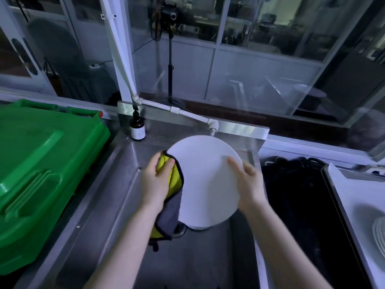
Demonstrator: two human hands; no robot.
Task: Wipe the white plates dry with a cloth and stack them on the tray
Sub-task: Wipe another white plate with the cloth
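- Step in hand: wiping. Round white plate (pixel 206 180) is held tilted over the middle of the stainless steel sink (pixel 116 184), clear of its floor.
- Left hand (pixel 155 180) grips a yellow-and-grey microfibre cloth (pixel 169 213), fingers curled round it and clamping it onto the plate's left rim. Loose grey end hangs toward the drain.
- Right hand (pixel 249 184) grips the plate's right rim, thumb lying on the face turned toward the person, fingers hidden behind.
- Metal tray (pixel 358 190) sits beyond the sink's right edge, with stacked white plates (pixel 379 234) at its right side, so some are already done.
- Judgement, to do it well: let the right hand turn the plate while the cloth rides round the rim, then sweep both faces; change the right-hand hold so its covered patch gets dried too.
- Risk, judged: a wet rim could slip from a one-sided hold; keep the plate over the sink until dry, and keep the dangling cloth end out of the drain.
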